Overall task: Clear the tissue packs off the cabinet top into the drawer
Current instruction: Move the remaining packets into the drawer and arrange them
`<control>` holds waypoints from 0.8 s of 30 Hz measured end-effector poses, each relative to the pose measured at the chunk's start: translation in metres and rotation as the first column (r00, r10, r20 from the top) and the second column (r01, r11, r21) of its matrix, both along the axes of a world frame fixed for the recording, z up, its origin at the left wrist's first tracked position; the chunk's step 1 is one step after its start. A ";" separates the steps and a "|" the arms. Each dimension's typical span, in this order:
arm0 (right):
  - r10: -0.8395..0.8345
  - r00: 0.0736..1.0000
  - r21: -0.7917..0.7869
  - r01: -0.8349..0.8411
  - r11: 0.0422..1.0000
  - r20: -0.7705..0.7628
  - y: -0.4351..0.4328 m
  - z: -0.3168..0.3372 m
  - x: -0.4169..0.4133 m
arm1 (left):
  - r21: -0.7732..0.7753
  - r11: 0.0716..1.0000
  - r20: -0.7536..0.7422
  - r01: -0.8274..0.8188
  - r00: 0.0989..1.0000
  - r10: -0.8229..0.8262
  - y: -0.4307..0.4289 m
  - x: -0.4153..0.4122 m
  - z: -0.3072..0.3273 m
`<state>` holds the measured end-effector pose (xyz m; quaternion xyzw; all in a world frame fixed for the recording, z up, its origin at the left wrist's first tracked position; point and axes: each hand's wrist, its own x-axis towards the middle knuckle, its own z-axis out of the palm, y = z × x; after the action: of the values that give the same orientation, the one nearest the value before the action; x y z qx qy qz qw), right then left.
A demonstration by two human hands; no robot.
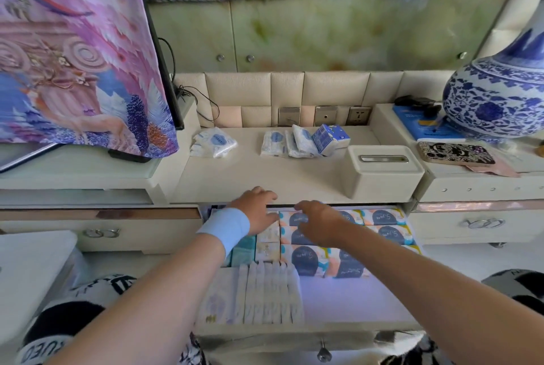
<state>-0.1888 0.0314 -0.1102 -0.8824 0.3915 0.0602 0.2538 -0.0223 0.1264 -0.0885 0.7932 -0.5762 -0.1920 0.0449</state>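
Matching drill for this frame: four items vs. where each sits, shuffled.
Items:
1. blue tissue pack
2. beige tissue box
3. vase
4. row of upright packs

Places:
A. front of the open drawer
B. cabinet top, front right
C. far right, on the raised ledge
D. cabinet top, near the wall sockets

Pairs: 1-D, 2-B, 3-C, 4-A
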 end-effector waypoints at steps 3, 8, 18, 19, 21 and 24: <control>0.039 0.999 -0.104 -0.038 0.994 0.009 -0.039 0.031 0.015 | 0.007 1.000 0.081 0.009 0.997 -0.010 -0.035 0.017 0.029; 0.035 0.998 -0.234 -0.047 0.971 -0.052 -0.102 0.055 0.041 | 0.037 0.999 0.167 -0.017 0.986 0.010 -0.093 0.043 0.046; 0.066 0.986 -0.456 -0.130 0.881 -0.153 -0.193 0.009 0.146 | -0.024 0.961 0.296 -0.274 0.917 0.269 -0.163 0.142 -0.013; 0.078 0.982 -0.487 -0.153 0.860 -0.170 -0.198 0.004 0.156 | -0.056 0.949 0.288 -0.311 0.905 0.313 -0.166 0.153 -0.019; 0.067 0.982 -0.492 -0.148 0.858 -0.178 -0.209 -0.006 0.176 | -0.115 0.906 0.237 -0.407 0.875 0.423 -0.172 0.174 -0.029; 0.005 0.971 -0.399 -0.104 0.911 -0.240 -0.221 -0.023 0.201 | -0.176 0.829 0.181 -0.530 0.811 0.557 -0.179 0.203 -0.043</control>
<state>0.0118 -0.1895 -0.1328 -0.9133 0.3976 0.0878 0.0141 0.1803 -0.0524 -0.1310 0.9372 -0.3367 -0.0459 0.0790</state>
